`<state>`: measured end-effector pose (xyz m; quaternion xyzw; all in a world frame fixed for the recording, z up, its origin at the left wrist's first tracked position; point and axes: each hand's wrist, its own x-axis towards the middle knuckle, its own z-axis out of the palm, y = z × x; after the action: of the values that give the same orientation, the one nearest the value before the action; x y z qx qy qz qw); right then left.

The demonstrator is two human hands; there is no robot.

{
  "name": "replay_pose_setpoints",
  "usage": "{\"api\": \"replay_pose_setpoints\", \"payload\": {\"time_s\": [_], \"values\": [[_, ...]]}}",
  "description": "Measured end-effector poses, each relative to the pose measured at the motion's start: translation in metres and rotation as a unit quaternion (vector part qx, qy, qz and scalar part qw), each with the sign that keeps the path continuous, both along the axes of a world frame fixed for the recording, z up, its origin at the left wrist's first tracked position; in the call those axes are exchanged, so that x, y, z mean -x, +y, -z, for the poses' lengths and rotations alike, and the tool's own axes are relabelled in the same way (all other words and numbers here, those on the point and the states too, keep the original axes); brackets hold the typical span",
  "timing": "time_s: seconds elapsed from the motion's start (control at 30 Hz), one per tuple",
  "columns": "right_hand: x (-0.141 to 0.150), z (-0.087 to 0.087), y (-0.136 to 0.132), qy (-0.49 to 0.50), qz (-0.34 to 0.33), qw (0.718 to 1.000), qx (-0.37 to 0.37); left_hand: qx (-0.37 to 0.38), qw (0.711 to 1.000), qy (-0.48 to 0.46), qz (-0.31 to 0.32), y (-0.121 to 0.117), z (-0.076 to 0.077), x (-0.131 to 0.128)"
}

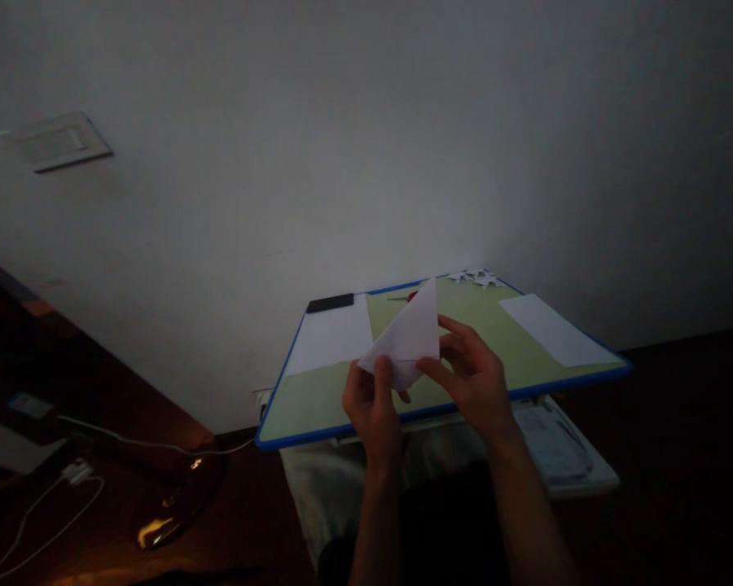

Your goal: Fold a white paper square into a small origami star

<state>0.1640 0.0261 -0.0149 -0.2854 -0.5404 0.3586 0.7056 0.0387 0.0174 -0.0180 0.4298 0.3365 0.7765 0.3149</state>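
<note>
A folded sheet of white paper [412, 325], roughly triangular with one point upward, is held up above the table. My left hand [375, 399] pinches its lower left part, thumb in front and fingers behind. At the lower right edge, my right hand [473, 374] grips the paper between thumb and fingers. A crease or edge line runs across the paper near its bottom. Partly hidden behind the paper lies a pair of scissors [398, 299] with red handles.
The green table [318, 399] has a blue rim. White paper [335, 338] and a black flat object [331, 303] lie left, another white sheet [553, 330] right. Small folded white paper pieces [476, 277] sit at the back by the wall. A white cable [159, 444] hangs left.
</note>
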Motion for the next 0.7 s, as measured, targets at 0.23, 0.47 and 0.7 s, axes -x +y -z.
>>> {"api": "replay_pose_setpoints", "payload": {"time_s": [0.23, 0.47, 0.7], "values": [[0.005, -0.008, -0.001, 0.061, 0.045, 0.997, 0.023, -0.016, 1.000, -0.002, -0.018, -0.003, 0.001, -0.001], [0.010, -0.015, -0.005, 0.086, 0.027, 0.995, 0.036, -0.029, 0.994, 0.005, -0.107, -0.005, 0.000, 0.002], [0.007, -0.013, -0.005, 0.070, 0.016, 0.996, 0.054, 0.000, 0.994, -0.017, -0.112, -0.004, 0.005, 0.004]]}}
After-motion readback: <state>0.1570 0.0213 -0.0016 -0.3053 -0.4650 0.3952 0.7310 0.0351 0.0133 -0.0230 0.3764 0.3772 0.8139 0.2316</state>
